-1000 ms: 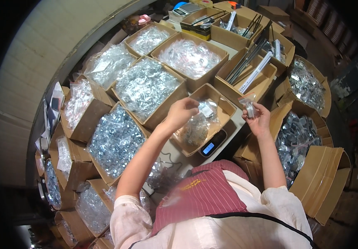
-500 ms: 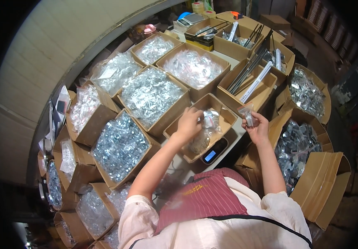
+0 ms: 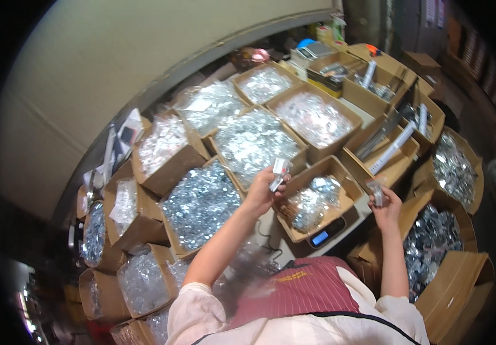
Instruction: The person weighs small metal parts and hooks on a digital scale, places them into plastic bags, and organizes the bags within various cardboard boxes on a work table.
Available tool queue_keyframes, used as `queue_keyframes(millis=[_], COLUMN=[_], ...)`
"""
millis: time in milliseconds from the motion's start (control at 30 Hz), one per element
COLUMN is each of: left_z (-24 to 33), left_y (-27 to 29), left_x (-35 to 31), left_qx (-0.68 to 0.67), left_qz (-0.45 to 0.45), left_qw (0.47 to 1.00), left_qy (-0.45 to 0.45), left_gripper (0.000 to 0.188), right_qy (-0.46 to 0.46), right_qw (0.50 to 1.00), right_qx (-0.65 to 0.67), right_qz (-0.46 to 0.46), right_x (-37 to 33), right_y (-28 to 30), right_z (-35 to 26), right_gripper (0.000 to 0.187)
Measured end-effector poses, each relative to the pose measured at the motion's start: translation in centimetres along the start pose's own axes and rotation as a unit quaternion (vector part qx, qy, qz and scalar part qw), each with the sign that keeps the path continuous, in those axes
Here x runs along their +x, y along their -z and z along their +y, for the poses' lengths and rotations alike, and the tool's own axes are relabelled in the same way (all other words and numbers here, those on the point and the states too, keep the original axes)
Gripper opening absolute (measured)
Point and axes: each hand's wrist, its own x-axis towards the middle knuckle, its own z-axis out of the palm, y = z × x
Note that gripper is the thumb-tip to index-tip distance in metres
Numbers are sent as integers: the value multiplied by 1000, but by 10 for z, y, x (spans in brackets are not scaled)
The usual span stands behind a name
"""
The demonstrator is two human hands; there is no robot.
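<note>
My left hand (image 3: pixel 263 192) is closed on a small clear bag (image 3: pixel 280 167) with a white and red piece and some shiny metal showing in it. It is held up at the left edge of a cardboard box (image 3: pixel 348 214) that has clear bags of metal parts (image 3: pixel 312 202) inside. Under that box sits a scale with a lit blue display (image 3: pixel 320 237). Off the box's right side, my right hand (image 3: pixel 388 209) pinches another small clear bag (image 3: pixel 378 195) with a pale content that I cannot make out.
Boxes of bagged parts (image 3: pixel 255 141) crowd the table to the left and behind. Long strips and dark rods (image 3: pixel 394 146) stick out of boxes at the far right. An open carton of metal parts (image 3: pixel 431 241) stands by my right arm. A second scale (image 3: pixel 316 50) is at the back.
My left hand has come out of the box on the scale and now holds a small bag above its left edge. My right hand still has its bag. The view has turned left.
</note>
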Motion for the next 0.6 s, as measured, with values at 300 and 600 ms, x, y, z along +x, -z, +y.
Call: queue_keyframes(millis=[300,600], left_z=[69,13], left_y=[15,-38], left_x=[-38,-70], left_qx=[68,73], left_qz=[-18,1], left_qw=[987,983], left_qy=[-146,-169], left_gripper=[58,53], right_qy=[2,34], right_qw=[1000,926], right_qx=[-20,-300], right_qz=[-13,-228], right_x=[-24,-86], right_y=[-26,-105], right_z=[-6,9], right_gripper=[28,26])
